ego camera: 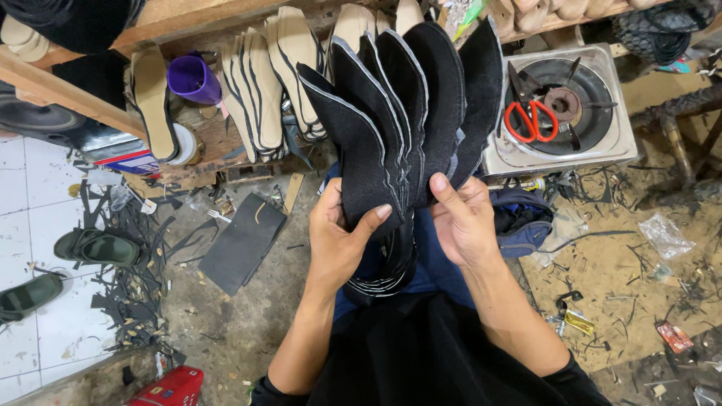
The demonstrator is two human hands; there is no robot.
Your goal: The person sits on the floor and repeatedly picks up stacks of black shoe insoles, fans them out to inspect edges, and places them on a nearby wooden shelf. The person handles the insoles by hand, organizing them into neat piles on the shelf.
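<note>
Gripping a fanned stack of black sole pieces [410, 105] from below, the left hand [342, 233] and right hand [462, 222] are both closed on its lower end, thumbs pressed across the front. The pieces spread upward above the hands, over the person's lap. Beyond stand tan insoles [263, 90] on a wooden bench [68, 94] and red-handled scissors [530, 120] on a gas stove [609, 143].

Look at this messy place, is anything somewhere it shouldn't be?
Yes. Red-handled scissors lie on the burner of a small gas stove, an odd spot for a cutting tool. Black scraps litter the floor, too. The left hand and right hand hold a fanned stack of black soles, which looks tidy.
</note>
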